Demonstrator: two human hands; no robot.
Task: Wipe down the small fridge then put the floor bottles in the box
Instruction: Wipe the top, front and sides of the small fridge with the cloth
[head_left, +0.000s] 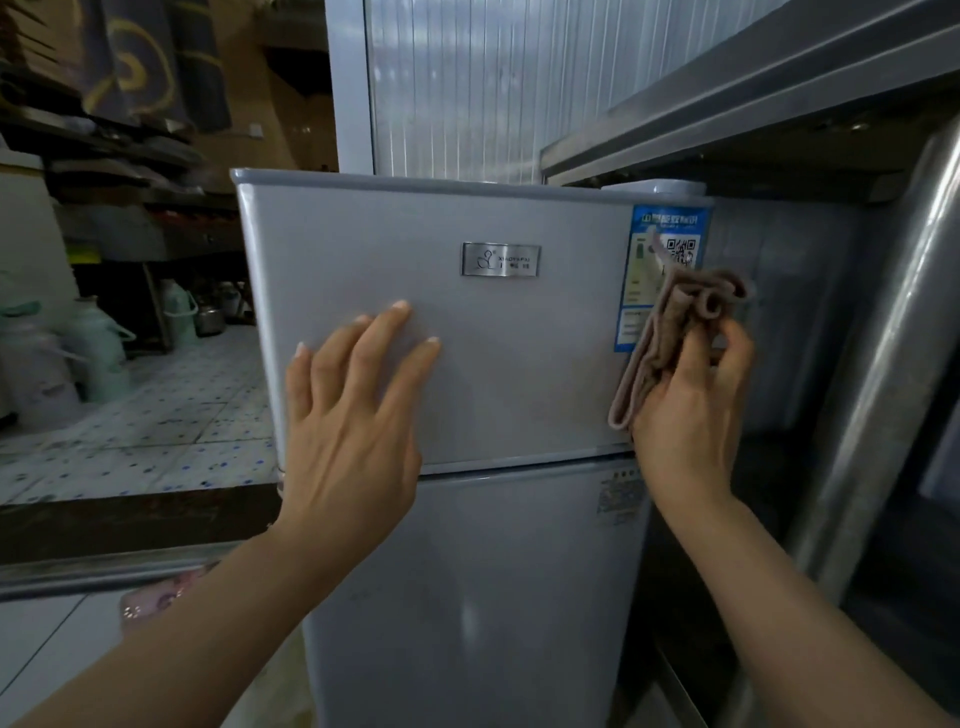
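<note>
Two hands at the small fridge (467, 364). Left hand (353, 415) lies flat on the upper door, fingers straight and spread, apparently bracing. Right hand (691, 415) pinches a folded brown cloth (670, 327), fingers curled round it, at the door's right edge, over the blue label (644, 291).

Key relation: the unwiped door face lies to the left of the cloth, stretching sideways toward the left hand. The right hand is the nearer, being already on it. Judgement: a leftward sweep is the likely next stroke; the braced left hand sits in that path and would need to lift.

Metal nameplate (501, 259) is above the sweep line. A steel cabinet (883, 364) crowds the right side.

Thermos jugs (98, 343) stand on the tiled floor at left, well apart. Box not in view.
</note>
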